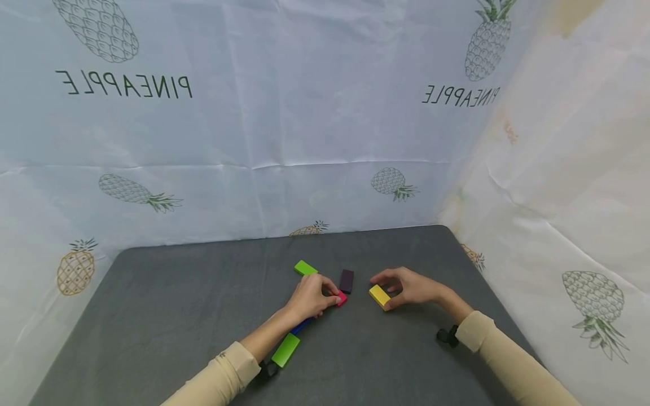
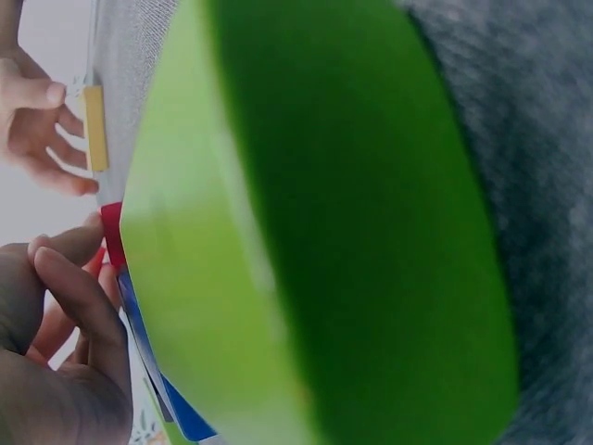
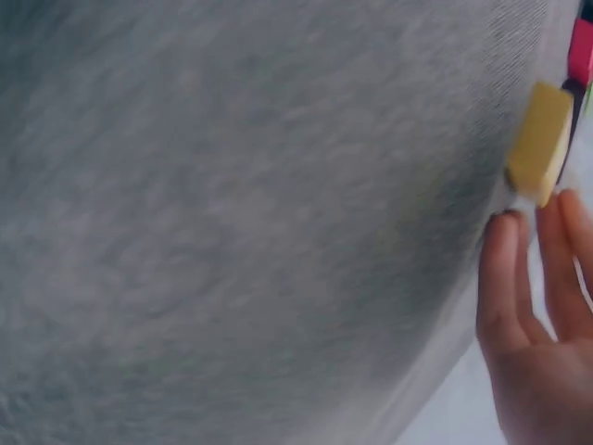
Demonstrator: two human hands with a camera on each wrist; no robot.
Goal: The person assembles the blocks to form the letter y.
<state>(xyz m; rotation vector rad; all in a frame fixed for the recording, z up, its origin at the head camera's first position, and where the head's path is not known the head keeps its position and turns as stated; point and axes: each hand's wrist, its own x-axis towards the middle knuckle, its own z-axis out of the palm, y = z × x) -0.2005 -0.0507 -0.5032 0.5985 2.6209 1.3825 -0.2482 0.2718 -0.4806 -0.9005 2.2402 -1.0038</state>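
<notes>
Head view: on the grey table (image 1: 152, 316), near left of the dark block (image 1: 347, 281), the left hand (image 1: 307, 297) is hanging above the blue block (image 1: 302, 326); a dropping wrist could be knocking that piece askew. Near right of the dark block, the right hand (image 1: 408, 286) is arching over the yellow block (image 1: 380, 297); uneven thumb pressure could be skewing it. Its fingers are standing wide apart, thumb touching the near end; whether the others are gripping, one cannot tell. The left thumb and index are pinching narrowly the red block (image 1: 342, 298), just nearside of the dark block
</notes>
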